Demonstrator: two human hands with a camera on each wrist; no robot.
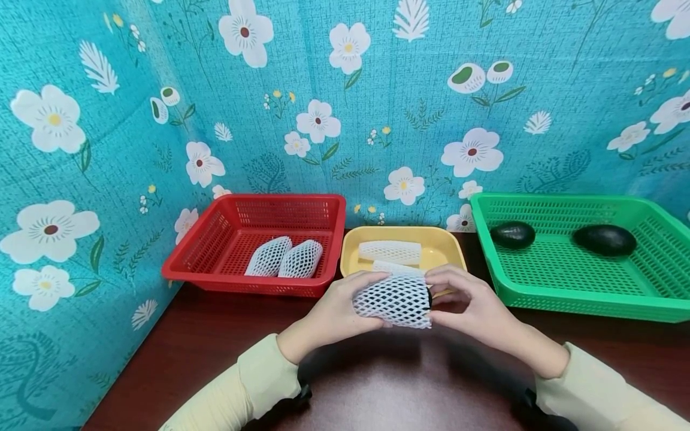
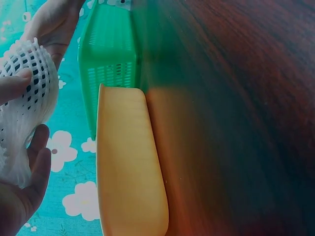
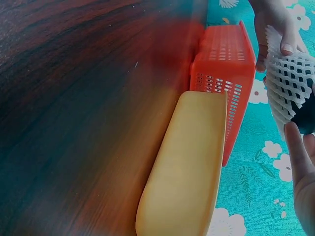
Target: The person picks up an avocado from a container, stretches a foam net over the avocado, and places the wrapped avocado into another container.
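A white foam net sleeve (image 1: 396, 299) lies over a dark oval fruit (image 3: 306, 114) that looks like an avocado, held up in front of the yellow tray. Its dark end shows at the right, uncovered. My left hand (image 1: 345, 305) grips the netted fruit from the left, thumb below and fingers above. At the open end, my right hand (image 1: 477, 308) pinches the sleeve's edge between thumb and fingers. Behind the hands, more flat foam nets (image 1: 389, 251) lie in the yellow tray (image 1: 455, 246).
On the left stands a red basket (image 1: 215, 276) with two netted fruits (image 1: 286, 258) inside. To the right, a green basket (image 1: 587, 302) holds two bare dark fruits (image 1: 605, 239). A flowered blue cloth (image 1: 366, 120) hangs behind the dark wooden table (image 1: 409, 383).
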